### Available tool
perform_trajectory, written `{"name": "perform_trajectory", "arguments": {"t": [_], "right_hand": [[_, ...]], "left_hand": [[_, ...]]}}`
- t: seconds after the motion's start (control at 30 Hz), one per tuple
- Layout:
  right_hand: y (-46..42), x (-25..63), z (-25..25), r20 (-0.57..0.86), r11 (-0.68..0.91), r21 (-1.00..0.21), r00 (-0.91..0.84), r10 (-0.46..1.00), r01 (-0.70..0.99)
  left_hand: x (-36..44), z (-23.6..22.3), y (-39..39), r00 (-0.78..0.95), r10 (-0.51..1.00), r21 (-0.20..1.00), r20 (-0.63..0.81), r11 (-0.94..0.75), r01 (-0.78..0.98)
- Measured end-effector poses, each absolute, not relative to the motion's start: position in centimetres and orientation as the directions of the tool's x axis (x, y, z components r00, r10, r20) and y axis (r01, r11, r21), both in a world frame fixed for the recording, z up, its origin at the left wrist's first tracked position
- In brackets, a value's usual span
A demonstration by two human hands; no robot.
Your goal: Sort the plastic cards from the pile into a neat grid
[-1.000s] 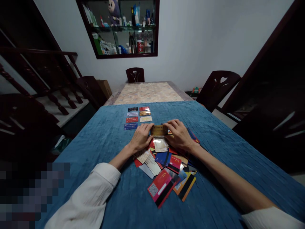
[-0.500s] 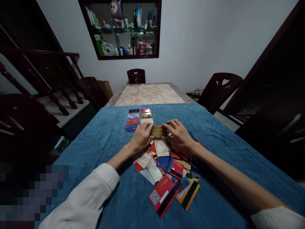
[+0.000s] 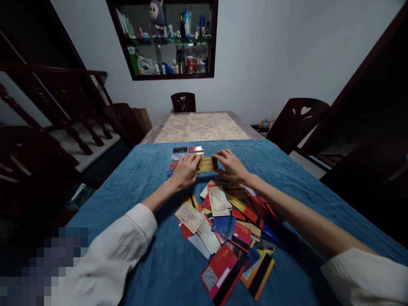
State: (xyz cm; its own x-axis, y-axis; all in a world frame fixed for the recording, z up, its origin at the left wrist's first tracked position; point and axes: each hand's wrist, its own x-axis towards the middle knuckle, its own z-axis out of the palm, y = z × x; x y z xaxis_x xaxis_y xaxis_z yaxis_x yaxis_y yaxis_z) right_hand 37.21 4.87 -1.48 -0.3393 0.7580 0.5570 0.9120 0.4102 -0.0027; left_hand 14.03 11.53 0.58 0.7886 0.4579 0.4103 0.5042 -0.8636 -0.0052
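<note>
Both my hands hold one gold card (image 3: 206,163) by its short ends, just above the blue tablecloth (image 3: 134,187). My left hand (image 3: 185,170) pinches its left end and my right hand (image 3: 230,165) pinches its right end. The card hovers over the near end of two neat columns of cards (image 3: 187,150) laid out on the cloth; my hands hide most of them. A loose heap of several mixed cards (image 3: 229,229) lies on the cloth nearer to me, under my forearms.
Beyond the cloth the bare marbled table top (image 3: 199,126) runs to a dark chair (image 3: 182,102) at the far end. Another dark chair (image 3: 296,121) stands at the right, more at the left by a stair rail (image 3: 63,85). A wall cabinet (image 3: 168,38) holds bottles.
Both hands have carried the gold card away from the heap, farther up the table, to the laid-out columns. The heap now lies uncovered.
</note>
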Motion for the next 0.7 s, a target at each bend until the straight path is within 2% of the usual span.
{"name": "perform_trajectory", "arguments": {"t": [0.17, 0.37, 0.7], "right_hand": [[8.0, 37.6, -1.4, 0.551, 0.414, -0.029, -0.331, 0.766, 0.910], [11.5, 37.7, -1.7, 0.549, 0.396, -0.070, -0.296, 0.781, 0.915], [15.5, 37.4, -2.4, 0.467, 0.331, -0.123, -0.240, 0.851, 0.935]], "left_hand": [[14.6, 1.0, 13.9, 0.758, 0.507, 0.014, 0.411, -0.835, 0.550], [15.0, 1.4, 16.9, 0.750, 0.567, -0.010, 0.341, -0.795, 0.606], [15.7, 0.7, 21.1, 0.741, 0.619, 0.006, 0.260, -0.768, 0.640]]}}
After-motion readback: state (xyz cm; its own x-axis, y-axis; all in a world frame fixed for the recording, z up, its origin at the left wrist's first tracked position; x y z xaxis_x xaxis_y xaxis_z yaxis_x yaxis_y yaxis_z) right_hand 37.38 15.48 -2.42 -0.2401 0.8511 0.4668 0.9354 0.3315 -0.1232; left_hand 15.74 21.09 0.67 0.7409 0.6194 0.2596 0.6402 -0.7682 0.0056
